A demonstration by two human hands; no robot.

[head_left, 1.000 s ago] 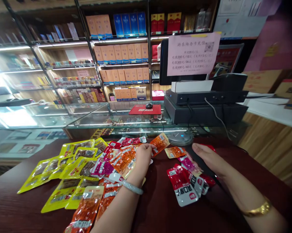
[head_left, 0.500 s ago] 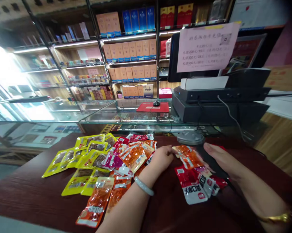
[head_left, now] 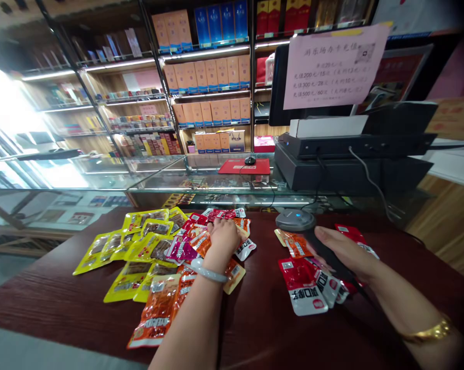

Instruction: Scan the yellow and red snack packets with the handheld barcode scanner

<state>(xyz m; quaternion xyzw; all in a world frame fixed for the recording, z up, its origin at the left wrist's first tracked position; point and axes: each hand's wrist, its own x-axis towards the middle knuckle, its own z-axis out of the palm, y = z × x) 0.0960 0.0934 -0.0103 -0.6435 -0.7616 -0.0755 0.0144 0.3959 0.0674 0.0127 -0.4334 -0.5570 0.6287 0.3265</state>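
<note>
My right hand [head_left: 345,252] is wrapped around the dark handle of a barcode scanner [head_left: 296,221], whose grey head points left with a small blue light on. Under and beside it lie an orange snack packet [head_left: 296,243] and several red-and-white snack packets [head_left: 303,288]. My left hand [head_left: 224,236] is on the pile of orange, red and purple packets, its fingers bent down and closed on a snack packet; the fingertips are partly hidden. Left of that pile, several yellow snack packets [head_left: 147,246] overlap, and an orange packet [head_left: 157,308] lies towards the front.
A glass counter [head_left: 158,180] runs behind the dark wooden table [head_left: 54,272]. On it are a red mat [head_left: 232,166] with a mouse [head_left: 250,160] and a black cash drawer [head_left: 351,169] with cables. Another red packet [head_left: 350,234] lies beyond my right hand. Boxes fill the shelves behind.
My left hand has moved left, from the orange packet near the scanner to the mixed pile. The scanner head has tilted up into clearer view, its blue light now showing.
</note>
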